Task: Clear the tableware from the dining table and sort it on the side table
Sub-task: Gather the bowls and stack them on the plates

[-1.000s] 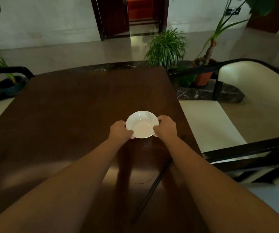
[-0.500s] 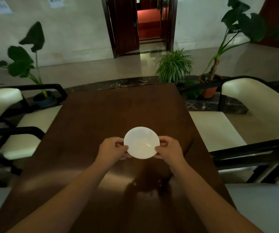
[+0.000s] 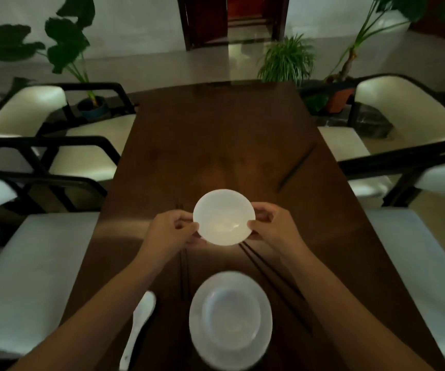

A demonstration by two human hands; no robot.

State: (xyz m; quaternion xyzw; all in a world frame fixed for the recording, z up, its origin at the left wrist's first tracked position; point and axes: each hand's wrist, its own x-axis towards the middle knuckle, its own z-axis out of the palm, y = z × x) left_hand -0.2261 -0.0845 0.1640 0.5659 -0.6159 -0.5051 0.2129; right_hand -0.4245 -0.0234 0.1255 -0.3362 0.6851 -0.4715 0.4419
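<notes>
Dim dining room with a pale tiled floor, a dark doorway at 12 o'clock and big potted plants [image 3: 58,41] along the back wall. Cream-cushioned armchairs [image 3: 408,113] with black frames sit down both long sides, which is probably why everything gets gathered at the near end, where the person stands.

The long dark wooden bench [image 3: 216,135] runs away from the camera. Nearest, at 6 o'clock, there's a white plate with a bowl nested in it [image 3: 230,317], already stacked, so I'd guess it's the collection pile before the trip to the side table, which isn't in view.

The small white dish [image 3: 224,216] is held in the air above the middle of the bench, tipped a bit toward the camera, between both hands. The left hand [image 3: 170,232] has its fingers clamped on the rim at 9 o'clock and the right hand [image 3: 272,228] pinches it at 3 o'clock. Two hands on a dish that small looks like just playing it safe with slippery porcelain. My bet is it goes onto the stack next.

A white ceramic spoon [image 3: 138,325] lies at 7 o'clock beside the stack. Dark chopsticks [image 3: 274,285] slant out from under the dish toward 5 o'clock, another pair [image 3: 184,274] runs along at 7, and a further pair [image 3: 295,167] sits out at 1 o'clock. All are still to be picked up.
</notes>
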